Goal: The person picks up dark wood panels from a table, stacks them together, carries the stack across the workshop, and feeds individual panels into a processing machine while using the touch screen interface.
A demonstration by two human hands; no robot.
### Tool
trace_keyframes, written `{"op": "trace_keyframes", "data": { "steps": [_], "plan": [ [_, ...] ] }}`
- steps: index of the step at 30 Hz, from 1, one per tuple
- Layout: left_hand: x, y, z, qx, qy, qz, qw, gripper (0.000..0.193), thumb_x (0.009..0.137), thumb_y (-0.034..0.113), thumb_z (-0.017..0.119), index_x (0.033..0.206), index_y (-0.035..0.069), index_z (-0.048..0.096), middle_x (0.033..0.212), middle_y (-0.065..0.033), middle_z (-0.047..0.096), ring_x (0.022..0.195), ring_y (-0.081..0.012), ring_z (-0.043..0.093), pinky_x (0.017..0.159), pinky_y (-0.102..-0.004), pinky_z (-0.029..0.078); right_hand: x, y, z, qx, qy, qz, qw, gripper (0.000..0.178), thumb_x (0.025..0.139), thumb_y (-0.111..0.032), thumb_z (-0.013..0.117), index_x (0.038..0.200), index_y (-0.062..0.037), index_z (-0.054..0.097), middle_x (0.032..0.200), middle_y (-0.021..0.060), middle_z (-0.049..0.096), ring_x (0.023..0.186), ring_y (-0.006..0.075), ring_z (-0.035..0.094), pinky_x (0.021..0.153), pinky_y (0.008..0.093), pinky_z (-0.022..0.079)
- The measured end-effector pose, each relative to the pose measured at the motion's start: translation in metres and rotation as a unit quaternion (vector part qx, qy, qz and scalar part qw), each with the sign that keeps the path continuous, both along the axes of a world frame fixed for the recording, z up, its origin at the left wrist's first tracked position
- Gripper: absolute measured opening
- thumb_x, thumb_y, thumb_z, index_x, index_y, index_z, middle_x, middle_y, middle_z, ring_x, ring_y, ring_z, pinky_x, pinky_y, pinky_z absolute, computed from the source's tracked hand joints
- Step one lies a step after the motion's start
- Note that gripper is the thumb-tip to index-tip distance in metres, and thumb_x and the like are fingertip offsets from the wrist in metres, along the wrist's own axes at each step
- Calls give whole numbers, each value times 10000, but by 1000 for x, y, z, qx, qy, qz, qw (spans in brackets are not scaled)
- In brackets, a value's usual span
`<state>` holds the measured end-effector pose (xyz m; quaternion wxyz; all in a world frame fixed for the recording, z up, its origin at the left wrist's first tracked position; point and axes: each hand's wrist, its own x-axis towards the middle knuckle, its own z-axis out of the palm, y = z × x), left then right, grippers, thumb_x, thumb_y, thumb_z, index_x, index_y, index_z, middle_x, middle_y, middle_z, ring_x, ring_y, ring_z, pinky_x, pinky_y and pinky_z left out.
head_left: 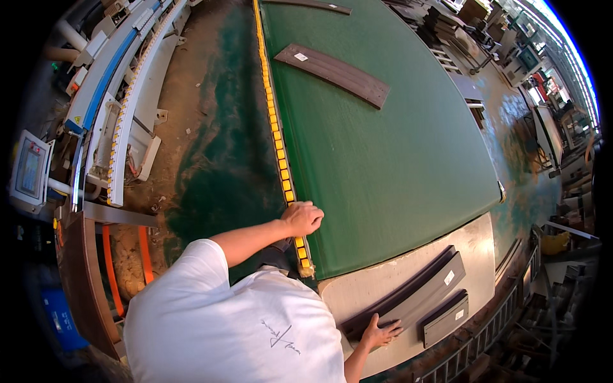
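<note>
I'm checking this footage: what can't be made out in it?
Head view:
Left hand: palm and any contents, hidden by its own curl.
Long board under the right hand: patch covered by that hand.
White sticker on it: marks too small.
Farthest board: part cut off by upper edge.

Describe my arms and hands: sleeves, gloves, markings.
The left hand and right hand are bare, with no glove or watch visible. The left forearm emerges from a short white fabric sleeve; the right sleeve cannot be made out. The loose white fabric T-shirt carries a thin, dark, scribble-like print.
</note>
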<state>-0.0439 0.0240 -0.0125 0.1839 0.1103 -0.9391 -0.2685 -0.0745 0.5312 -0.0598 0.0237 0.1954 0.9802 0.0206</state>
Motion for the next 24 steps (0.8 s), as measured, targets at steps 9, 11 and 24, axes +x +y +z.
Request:
{"op": "trace_keyframes", "data": {
  "steps": [9, 11, 24],
  "plan": [
    [-89, -242, -12, -154, -28, 64, 986, 353, 881, 307, 667, 1167, 100, 659, 1249, -82, 626, 1299, -272, 500, 1092, -446, 388, 12, -46, 14, -64, 30, 35, 997, 762, 860, -360, 764, 1515, -130, 451, 1584, 201, 377, 1458, 395, 356, 1110, 611, 336],
    [-103, -290, -17, -166, -96, 101, 976, 532, 916, 427, 647, 1336, 105, 596, 1448, -94, 522, 1443, -278, 364, 1183, -474, 281, 24, -86, 29, -95, 79, 76, 989, 592, 875, -230, 740, 1401, -31, 555, 1484, 237, 484, 1368, 409, 464, 1084, 561, 386],
    [-198, -408, -10, -123, -271, 1, 955, 899, 884, 548, 706, 1599, 173, 311, 1699, -104, 167, 1577, -271, 106, 1238, -541, 198, 36, -251, 76, -575, -86, 29, 813, 355, 1020, -158, 598, 1291, 71, 605, 1070, 146, 738, 934, 205, 722, 823, 305, 556]
  ]
}}
